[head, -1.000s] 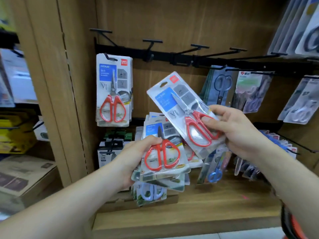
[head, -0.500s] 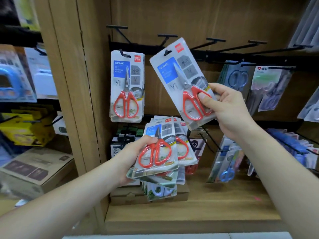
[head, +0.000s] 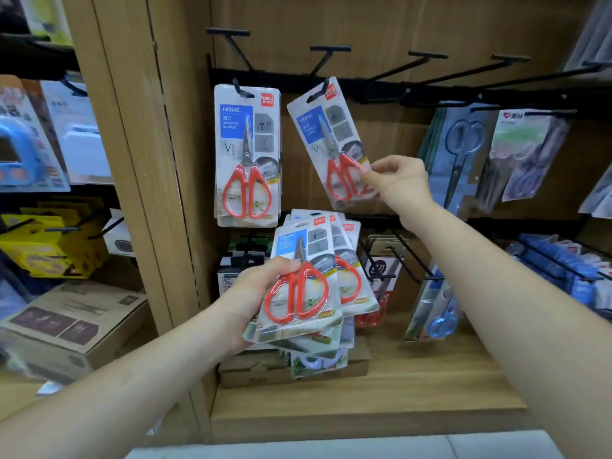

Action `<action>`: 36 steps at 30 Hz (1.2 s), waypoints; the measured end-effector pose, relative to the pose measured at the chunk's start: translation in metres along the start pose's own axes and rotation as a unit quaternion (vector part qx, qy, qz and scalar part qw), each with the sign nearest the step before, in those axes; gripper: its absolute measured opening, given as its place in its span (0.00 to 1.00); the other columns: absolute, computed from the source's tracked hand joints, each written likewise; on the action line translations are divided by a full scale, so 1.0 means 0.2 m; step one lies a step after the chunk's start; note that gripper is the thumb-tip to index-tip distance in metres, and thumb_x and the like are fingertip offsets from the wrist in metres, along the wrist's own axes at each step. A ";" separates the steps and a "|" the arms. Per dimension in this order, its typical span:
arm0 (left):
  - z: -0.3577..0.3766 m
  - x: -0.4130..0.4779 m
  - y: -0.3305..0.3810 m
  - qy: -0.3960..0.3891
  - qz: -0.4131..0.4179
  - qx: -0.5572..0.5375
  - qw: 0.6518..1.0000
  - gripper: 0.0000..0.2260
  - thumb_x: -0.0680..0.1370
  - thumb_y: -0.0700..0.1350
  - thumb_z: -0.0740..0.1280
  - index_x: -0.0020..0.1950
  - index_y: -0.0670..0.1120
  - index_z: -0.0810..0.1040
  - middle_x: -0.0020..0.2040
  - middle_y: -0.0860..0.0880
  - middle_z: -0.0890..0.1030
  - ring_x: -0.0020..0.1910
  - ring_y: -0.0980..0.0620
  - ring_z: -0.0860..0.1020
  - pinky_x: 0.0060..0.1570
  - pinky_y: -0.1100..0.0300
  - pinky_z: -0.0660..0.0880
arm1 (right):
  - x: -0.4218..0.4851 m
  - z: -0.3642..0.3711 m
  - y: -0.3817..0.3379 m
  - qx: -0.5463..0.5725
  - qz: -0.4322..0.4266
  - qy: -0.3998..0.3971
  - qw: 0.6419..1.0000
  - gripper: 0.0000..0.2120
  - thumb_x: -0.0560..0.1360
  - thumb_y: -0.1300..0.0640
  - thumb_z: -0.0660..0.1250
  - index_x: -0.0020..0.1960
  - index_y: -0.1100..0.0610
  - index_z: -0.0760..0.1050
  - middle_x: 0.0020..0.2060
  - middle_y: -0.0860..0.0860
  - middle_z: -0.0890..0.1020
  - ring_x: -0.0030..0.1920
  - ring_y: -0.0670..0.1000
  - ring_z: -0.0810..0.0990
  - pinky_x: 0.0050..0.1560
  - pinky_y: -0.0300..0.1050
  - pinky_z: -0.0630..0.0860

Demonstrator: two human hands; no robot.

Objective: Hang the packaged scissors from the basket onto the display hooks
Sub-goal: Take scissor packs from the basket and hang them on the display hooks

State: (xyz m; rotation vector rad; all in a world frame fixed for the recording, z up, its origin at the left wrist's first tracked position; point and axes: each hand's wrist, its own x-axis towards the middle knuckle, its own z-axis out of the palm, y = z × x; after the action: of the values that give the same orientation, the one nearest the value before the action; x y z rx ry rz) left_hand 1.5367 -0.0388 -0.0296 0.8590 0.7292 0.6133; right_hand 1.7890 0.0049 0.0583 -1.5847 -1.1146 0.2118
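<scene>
Pack (head: 331,144) now up at second hook (head: 319,91) on rail (head: 381,87), right hand (head: 402,185) fingers (head: 372,169) pinching its edge. Hung pack (head: 246,154) at rail's left end. Left hand (head: 255,293) grips remaining stack (head: 311,293).

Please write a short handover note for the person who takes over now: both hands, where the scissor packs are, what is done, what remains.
Right hand: its fingers pinch the lower edge of a tilted pack, whose hang hole is at the second hook; seating unclear.
Left hand: holds a fanned stack of packs below.
Done: hung packs sit on the first hook.
Left: seat the tilted pack, then hang the stack. Basket not in view.
</scene>
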 end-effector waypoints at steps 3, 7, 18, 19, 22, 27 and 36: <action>0.03 0.03 -0.04 0.048 0.070 0.044 0.995 0.26 0.66 0.43 0.81 0.60 0.36 0.80 0.46 0.34 0.86 0.44 0.45 0.87 0.45 0.53 0.83 | -0.12 -0.07 0.06 0.014 0.013 -0.003 1.000 0.10 0.75 0.48 0.76 0.51 0.52 0.82 0.49 0.48 0.84 0.52 0.49 0.83 0.54 0.52 0.84; 0.15 0.03 -0.10 0.113 0.140 -0.020 0.984 0.12 0.75 0.40 0.74 0.58 0.40 0.83 0.43 0.40 0.88 0.37 0.45 0.87 0.35 0.51 0.84 | -0.36 -0.15 0.03 -0.009 0.125 -0.248 0.961 0.27 0.72 0.30 0.71 0.57 0.51 0.81 0.54 0.52 0.85 0.52 0.52 0.85 0.50 0.52 0.84; 0.31 0.02 -0.12 0.122 0.182 0.005 0.976 0.25 0.67 0.62 0.78 0.61 0.55 0.83 0.53 0.48 0.88 0.53 0.43 0.87 0.61 0.40 0.80 | -0.48 -0.27 0.03 0.119 0.167 -0.366 0.908 0.24 0.69 0.52 0.77 0.63 0.58 0.81 0.53 0.59 0.87 0.52 0.59 0.87 0.57 0.55 0.82; 0.31 0.02 -0.12 0.129 0.178 0.005 0.976 0.24 0.69 0.62 0.78 0.62 0.55 0.83 0.53 0.49 0.88 0.53 0.44 0.87 0.61 0.41 0.80 | -0.46 -0.28 0.05 0.130 0.172 -0.343 0.914 0.20 0.71 0.54 0.76 0.61 0.59 0.82 0.52 0.60 0.87 0.49 0.58 0.87 0.53 0.54 0.84; 0.31 0.03 -0.13 0.145 0.180 0.011 0.973 0.16 0.75 0.55 0.77 0.62 0.53 0.83 0.52 0.50 0.88 0.53 0.45 0.87 0.61 0.41 0.80 | -0.43 -0.34 0.08 0.149 0.205 -0.309 0.917 0.10 0.78 0.60 0.72 0.57 0.62 0.83 0.50 0.60 0.87 0.46 0.56 0.88 0.45 0.51 0.85; 0.31 0.03 -0.13 0.154 0.185 0.017 0.971 0.14 0.76 0.46 0.78 0.60 0.50 0.83 0.51 0.49 0.88 0.51 0.45 0.87 0.58 0.41 0.81 | -0.41 -0.38 0.12 0.182 0.237 -0.307 0.904 0.11 0.78 0.64 0.69 0.60 0.60 0.83 0.53 0.62 0.86 0.46 0.57 0.87 0.43 0.51 0.86; 0.30 0.00 -0.12 0.144 0.179 0.026 0.973 0.16 0.73 0.41 0.79 0.59 0.46 0.84 0.49 0.45 0.88 0.48 0.43 0.87 0.58 0.39 0.81 | -0.37 -0.39 0.07 0.168 0.153 -0.247 0.942 0.16 0.77 0.62 0.73 0.63 0.59 0.77 0.48 0.58 0.88 0.46 0.58 0.88 0.47 0.55 0.85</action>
State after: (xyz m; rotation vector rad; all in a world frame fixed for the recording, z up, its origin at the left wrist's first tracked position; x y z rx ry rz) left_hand 1.5883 -0.0774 -0.0226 0.9700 0.8614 1.0620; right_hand 1.8084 -0.1015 0.0432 -1.4188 -1.1231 1.0022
